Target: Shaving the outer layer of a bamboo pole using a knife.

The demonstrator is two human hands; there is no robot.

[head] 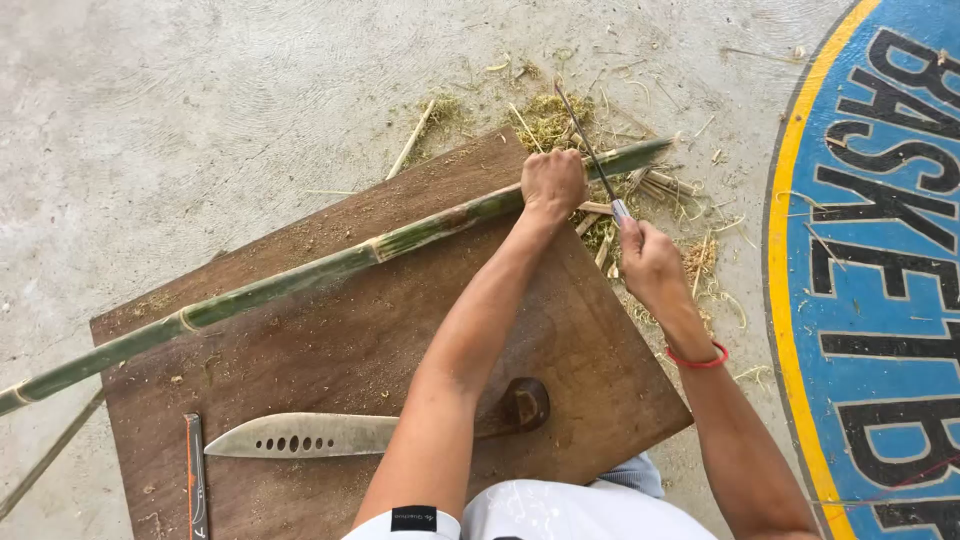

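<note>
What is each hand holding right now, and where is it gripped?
The left hand grips the long green bamboo pole near its far end. The right hand holds a thin dark blade at its near end.

Counts, head view:
- 1 long green bamboo pole [300, 280], lying slantwise across the board.
- 1 thinner green bamboo stick [45, 455] at lower left, partly under the board edge.
- 1 brown flat wooden board [360, 350].
- 1 large steel knife with a row of holes in the blade and a dark wooden handle [310, 435].
- 1 narrow dark tool with an orange stripe [196, 480], cut off by the frame.
- 1 thin dark metal blade [585, 145].
- 2 bare hands: left hand [552, 183], right hand [648, 260].
- 1 red wrist band [700, 360].
- 1 blue floor marking with a yellow rim [880, 280].
- Pale bamboo shavings and splinters [560, 120]: too many to count.
</note>
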